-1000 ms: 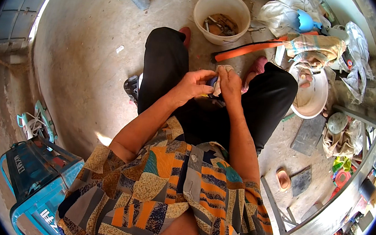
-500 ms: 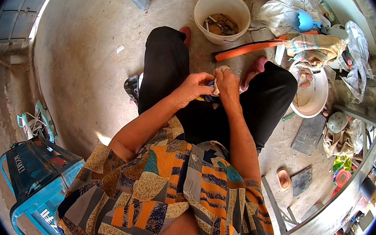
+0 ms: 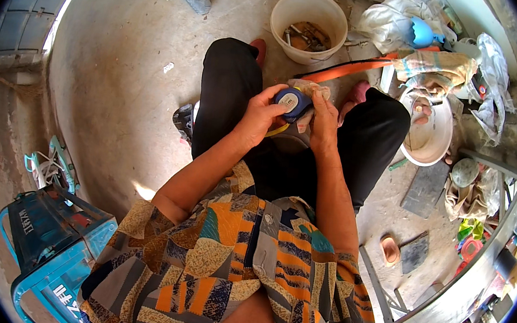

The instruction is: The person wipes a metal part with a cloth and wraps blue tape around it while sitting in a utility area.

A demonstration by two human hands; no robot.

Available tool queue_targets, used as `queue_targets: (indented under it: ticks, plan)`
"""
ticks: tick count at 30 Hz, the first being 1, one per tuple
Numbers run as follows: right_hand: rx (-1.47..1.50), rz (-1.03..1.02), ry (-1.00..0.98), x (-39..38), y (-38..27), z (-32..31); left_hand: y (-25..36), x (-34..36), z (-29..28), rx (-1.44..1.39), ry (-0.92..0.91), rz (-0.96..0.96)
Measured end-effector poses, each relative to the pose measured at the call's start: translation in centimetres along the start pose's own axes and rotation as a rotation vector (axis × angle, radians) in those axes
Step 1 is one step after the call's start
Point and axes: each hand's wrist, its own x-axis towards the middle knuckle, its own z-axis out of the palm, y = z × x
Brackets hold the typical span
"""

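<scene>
Between my knees, my left hand [image 3: 257,115] is closed around the side of a dark blue tape measure [image 3: 295,106] with a pale round label facing up. A yellow strip [image 3: 276,130], perhaps its strap or tape, hangs below my left fingers. On the other side, my right hand [image 3: 325,123] pinches a beige, stained cloth [image 3: 304,126], which lies behind and beside the tape measure. The right fingertips are close to the case; whether they press on it is hidden by the cloth.
Ahead stands a white bucket [image 3: 305,54] with metal pieces and brownish water. A long orange piece [image 3: 348,70] lies behind my hands. To the right are a white basin [image 3: 430,154] and a bench [image 3: 428,321]; at lower left, a blue case [image 3: 60,247].
The tape measure, mostly hidden under my hands before, now shows its labelled face. My hands have moved slightly apart, and more of the cloth is visible.
</scene>
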Motion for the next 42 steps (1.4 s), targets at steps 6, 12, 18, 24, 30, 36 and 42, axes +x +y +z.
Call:
queue_targets:
  ticks: [6, 12, 18, 24, 30, 36, 42]
  plan:
    - [-0.104, -0.044, 0.021, -0.1, 0.9, -0.2, -1.7, 0.5, 0.1, 0.898, 0.063, 0.661]
    - [-0.197, 0.016, -0.021, -1.2, -0.4, 0.6, 0.5, -0.5, 0.7, 0.413, -0.005, -0.096]
    - [-0.408, -0.297, -0.020, -0.5, 0.9, 0.9, -1.5, 0.3, -0.6, -0.355, -0.066, -0.308]
    - [-0.102, -0.120, 0.022, -1.4, -0.7, 1.4, -2.2, 1.3, -1.3, -0.523, -0.143, -0.387]
    - [-0.448, -0.302, 0.015, -1.3, 0.4, 1.5, -2.6, 1.7, -1.8, -0.582, -0.084, -0.275]
    - [-0.784, -0.507, -0.090, -2.3, 0.0, 2.1, -1.8, 1.5, -1.8, -0.544, -0.034, -0.206]
    - [-1.019, -0.693, -0.144, -3.6, -0.1, 2.0, -1.3, 2.2, -1.7, -0.489, 0.003, -0.201]
